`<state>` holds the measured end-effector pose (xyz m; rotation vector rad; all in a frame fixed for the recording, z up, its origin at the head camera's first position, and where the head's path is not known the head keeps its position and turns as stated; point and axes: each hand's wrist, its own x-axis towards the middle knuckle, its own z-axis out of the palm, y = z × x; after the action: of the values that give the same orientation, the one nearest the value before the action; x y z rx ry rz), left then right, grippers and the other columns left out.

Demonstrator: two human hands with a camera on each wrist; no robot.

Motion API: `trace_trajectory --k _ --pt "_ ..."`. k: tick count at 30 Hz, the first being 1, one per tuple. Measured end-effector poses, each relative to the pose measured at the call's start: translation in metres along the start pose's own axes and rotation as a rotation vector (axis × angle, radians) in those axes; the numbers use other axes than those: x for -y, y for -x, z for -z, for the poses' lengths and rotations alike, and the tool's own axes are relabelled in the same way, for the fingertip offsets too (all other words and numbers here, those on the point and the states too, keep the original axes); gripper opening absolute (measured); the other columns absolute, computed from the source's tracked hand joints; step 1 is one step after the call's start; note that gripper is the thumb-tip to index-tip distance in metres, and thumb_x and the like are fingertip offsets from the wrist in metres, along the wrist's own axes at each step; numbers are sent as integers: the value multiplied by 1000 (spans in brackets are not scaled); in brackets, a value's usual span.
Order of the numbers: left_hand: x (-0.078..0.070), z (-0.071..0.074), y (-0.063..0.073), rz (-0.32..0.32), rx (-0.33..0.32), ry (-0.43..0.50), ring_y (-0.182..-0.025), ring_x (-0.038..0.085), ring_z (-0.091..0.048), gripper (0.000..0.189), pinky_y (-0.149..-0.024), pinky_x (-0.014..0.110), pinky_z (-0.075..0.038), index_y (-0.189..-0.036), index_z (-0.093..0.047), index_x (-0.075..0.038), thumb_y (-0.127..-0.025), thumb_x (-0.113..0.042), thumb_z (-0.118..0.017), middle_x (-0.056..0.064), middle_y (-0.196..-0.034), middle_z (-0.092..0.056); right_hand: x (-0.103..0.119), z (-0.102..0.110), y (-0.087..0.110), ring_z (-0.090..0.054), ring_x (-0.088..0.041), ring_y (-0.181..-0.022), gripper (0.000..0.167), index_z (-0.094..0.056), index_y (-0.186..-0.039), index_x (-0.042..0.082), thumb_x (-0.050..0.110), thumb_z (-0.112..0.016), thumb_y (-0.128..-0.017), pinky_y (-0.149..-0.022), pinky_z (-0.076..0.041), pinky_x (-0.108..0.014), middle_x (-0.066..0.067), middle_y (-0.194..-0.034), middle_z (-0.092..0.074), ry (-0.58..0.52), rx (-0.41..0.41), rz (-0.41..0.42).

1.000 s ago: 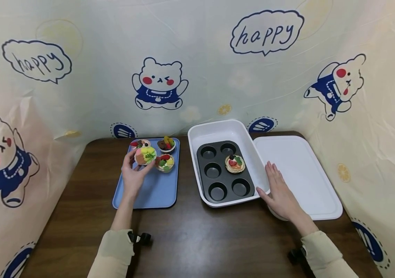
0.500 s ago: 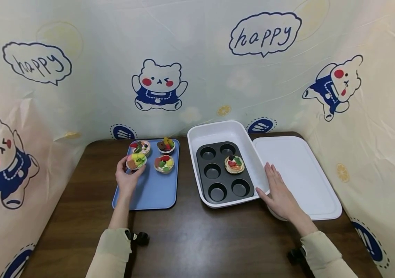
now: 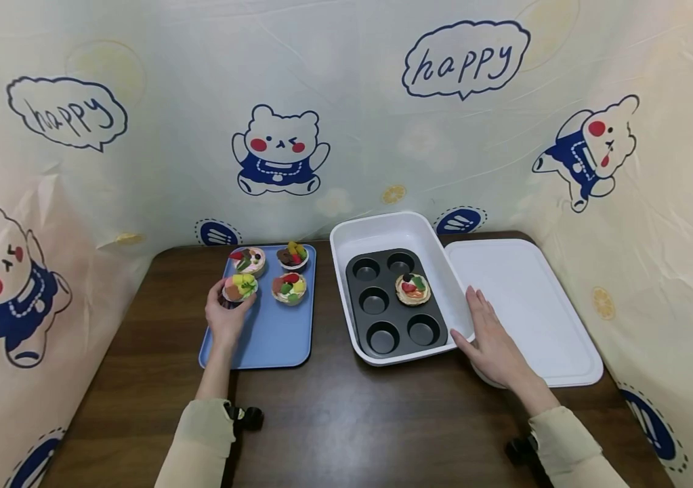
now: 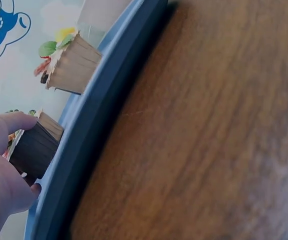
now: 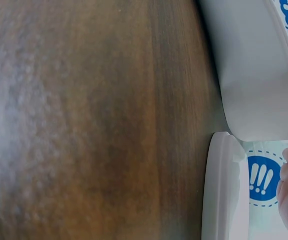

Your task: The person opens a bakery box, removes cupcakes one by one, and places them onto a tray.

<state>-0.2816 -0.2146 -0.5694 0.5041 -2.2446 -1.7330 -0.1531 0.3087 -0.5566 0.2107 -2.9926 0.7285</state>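
My left hand (image 3: pixel 227 320) grips a toy cupcake (image 3: pixel 240 288) with pink, yellow and green topping between thumb and fingers, at the left side of the blue tray (image 3: pixel 273 342). In the left wrist view its dark cup (image 4: pixel 32 152) shows, the base partly hidden by the tray's rim. Beside it on the tray are a cream-topped cupcake (image 3: pixel 251 261), a chocolate one (image 3: pixel 292 256) and a fruit-topped one (image 3: pixel 289 289). My right hand (image 3: pixel 495 347), fingers straight, touches the right wall of the white bin (image 3: pixel 376 234). Inside that bin lies a dark muffin pan (image 3: pixel 396 332).
One fruit-topped tart (image 3: pixel 412 289) sits in the pan's middle right cup. A white lid (image 3: pixel 529 305) lies flat at the right, partly under my right hand. The brown wooden table (image 3: pixel 334 420) extends in front. A patterned cloth (image 3: pixel 358 135) hangs behind.
My left hand has moved left and a little toward me with the cupcake, uncovering the cream-topped one behind. Over the last half second it has barely shifted. The right hand stays in place.
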Motion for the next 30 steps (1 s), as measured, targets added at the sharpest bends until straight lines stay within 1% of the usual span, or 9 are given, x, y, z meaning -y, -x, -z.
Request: trace_trajectory --k 5,12,18,20,22,26,30 --pt "5 1 0 6 -11 -4 -162 40 -41 78 -136 50 -31 -163 -43 -2 -96 -5 -82 27 -167 -45 1 0 0 -16 -48 -170 99 -7 -177 5 49 -63 -107 -135 -25 -65 -23 -184 -16 8 -1 -6" --pt "6 3 2 0 -5 -26 -162 41 -42 77 -136 51 -33 -163 -43 -2 -97 -7 -82 27 -167 -45 1 2 0 -14 -46 -171 99 -6 -177 5 47 -62 -108 -135 -23 -66 -23 -184 -15 2 12 -6" --pt "7 5 3 -39 -3 -57 -161 43 -41 77 -136 54 -32 -162 -43 2 -96 -7 -82 29 -166 -46 1 0 0 -16 -47 -170 99 -6 -177 5 48 -62 -108 -134 -25 -67 -24 -184 -16 4 3 -3" --pt "8 6 4 -62 -1 -85 -161 44 -41 76 -136 55 -31 -161 -42 3 -97 -8 -82 29 -166 -46 1 0 1 -16 -47 -170 98 -7 -177 5 48 -62 -108 -134 -25 -67 -24 -184 -17 1 -1 -1" --pt "10 6 4 -98 1 -122 -161 44 -41 77 -136 56 -31 -162 -41 3 -97 -9 -81 30 -166 -45 0 -1 1 -16 -47 -170 98 -7 -177 5 48 -63 -108 -135 -25 -67 -24 -183 -17 -2 -3 2" --pt "7 6 8 -206 5 -222 -157 46 -41 80 -134 60 -31 -165 -37 1 -99 -11 -80 31 -165 -42 0 -1 0 -15 -47 -171 99 -6 -177 5 48 -62 -108 -136 -23 -66 -23 -184 -16 -8 5 -3" --pt "-1 4 13 -317 0 -303 -156 48 -38 79 -132 65 -32 -165 -38 1 -100 -13 -80 31 -167 -37 0 0 0 -14 -46 -171 100 -4 -177 6 48 -62 -108 -137 -21 -65 -22 -185 -14 -8 19 -11"
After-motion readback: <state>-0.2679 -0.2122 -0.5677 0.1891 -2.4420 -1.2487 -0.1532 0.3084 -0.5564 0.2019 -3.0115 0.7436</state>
